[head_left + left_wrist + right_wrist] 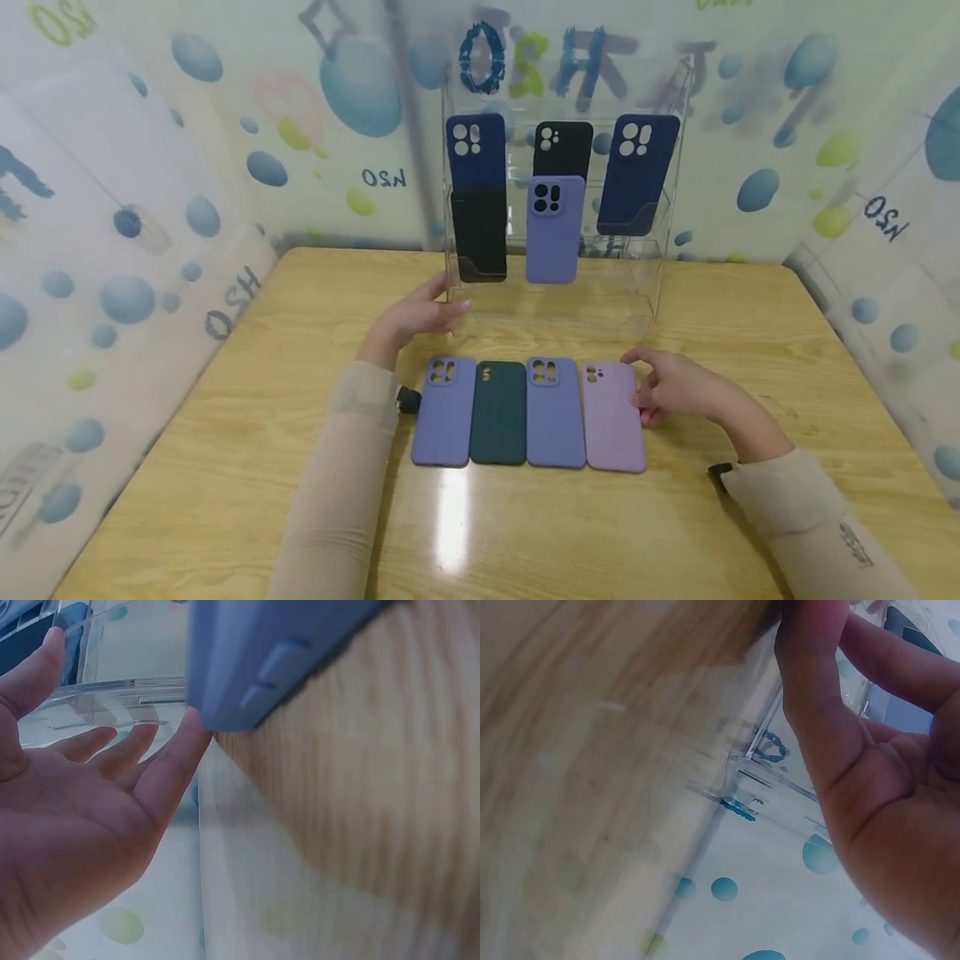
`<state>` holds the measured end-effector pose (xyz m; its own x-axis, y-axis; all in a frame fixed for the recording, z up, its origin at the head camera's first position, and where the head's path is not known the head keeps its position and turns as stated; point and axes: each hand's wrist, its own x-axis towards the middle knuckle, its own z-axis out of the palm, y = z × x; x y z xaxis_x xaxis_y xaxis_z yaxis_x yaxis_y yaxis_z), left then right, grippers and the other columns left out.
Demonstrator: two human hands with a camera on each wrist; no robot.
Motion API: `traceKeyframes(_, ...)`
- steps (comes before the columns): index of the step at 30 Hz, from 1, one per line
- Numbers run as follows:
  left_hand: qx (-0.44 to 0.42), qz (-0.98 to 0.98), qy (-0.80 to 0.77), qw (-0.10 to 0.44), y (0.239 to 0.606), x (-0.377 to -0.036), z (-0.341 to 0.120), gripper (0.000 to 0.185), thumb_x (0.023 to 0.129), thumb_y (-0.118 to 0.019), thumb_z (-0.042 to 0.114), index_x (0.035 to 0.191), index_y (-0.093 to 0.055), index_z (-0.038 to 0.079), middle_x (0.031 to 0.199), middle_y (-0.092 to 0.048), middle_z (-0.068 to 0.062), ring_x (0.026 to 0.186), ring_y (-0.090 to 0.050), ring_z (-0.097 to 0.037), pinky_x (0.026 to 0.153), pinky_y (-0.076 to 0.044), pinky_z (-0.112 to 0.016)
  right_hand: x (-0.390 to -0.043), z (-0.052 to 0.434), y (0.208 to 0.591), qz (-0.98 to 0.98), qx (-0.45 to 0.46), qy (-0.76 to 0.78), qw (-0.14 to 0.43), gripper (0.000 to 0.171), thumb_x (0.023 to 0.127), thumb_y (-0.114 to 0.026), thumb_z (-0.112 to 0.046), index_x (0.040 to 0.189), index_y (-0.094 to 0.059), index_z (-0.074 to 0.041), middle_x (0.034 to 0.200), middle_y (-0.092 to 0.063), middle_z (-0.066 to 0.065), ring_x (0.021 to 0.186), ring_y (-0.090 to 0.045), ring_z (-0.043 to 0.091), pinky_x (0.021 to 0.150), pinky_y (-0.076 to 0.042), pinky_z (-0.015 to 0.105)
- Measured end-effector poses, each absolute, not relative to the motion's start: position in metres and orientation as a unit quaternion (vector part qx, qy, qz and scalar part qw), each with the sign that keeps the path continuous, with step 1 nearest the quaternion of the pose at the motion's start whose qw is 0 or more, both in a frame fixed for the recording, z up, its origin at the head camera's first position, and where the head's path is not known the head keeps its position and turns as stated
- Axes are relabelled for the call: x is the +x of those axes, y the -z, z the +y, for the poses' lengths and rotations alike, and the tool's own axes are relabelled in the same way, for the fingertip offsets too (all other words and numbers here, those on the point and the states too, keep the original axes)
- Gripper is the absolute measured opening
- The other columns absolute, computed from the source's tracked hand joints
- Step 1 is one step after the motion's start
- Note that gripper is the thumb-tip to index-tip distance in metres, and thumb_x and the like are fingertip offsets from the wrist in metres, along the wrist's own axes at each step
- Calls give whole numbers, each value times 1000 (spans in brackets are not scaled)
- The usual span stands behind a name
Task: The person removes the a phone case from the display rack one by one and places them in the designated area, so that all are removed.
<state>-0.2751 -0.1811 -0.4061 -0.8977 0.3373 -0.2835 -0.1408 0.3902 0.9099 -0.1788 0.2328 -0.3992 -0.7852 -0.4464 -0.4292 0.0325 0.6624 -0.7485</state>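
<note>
Right hand (678, 390), fingers loosely curled, touches right edge of lilac case (613, 417) without gripping; left hand (420, 317), open, rests against clear rack (555, 300) base.

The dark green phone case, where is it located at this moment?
In the head view, the dark green phone case lies flat on the wooden table, second from the left in the front row, between two purple cases.
</note>
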Motion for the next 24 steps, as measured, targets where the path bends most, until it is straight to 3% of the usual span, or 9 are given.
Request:
traceKeyframes(14,64,811,-542,212,405,-275,-182,84,108,-64,30,173,-11,27,181,-13,-5,148,-51,-36,122,-46,-54,-180,227,395,864,-111,379,313,65,100,-63,3,157,-33,7,81,-73,14,70,-73,20,68,-67,38)
traceKeyframes(24,59,805,-549,218,407,-277,-182,85,108,-64,29,173,-10,27,182,-11,-3,153,-47,-35,122,-47,-54,-182,226,398,868,-81,374,316,61,100,-67,-1,154,-39,5,84,-72,15,70,-74,19,67,-67,38)
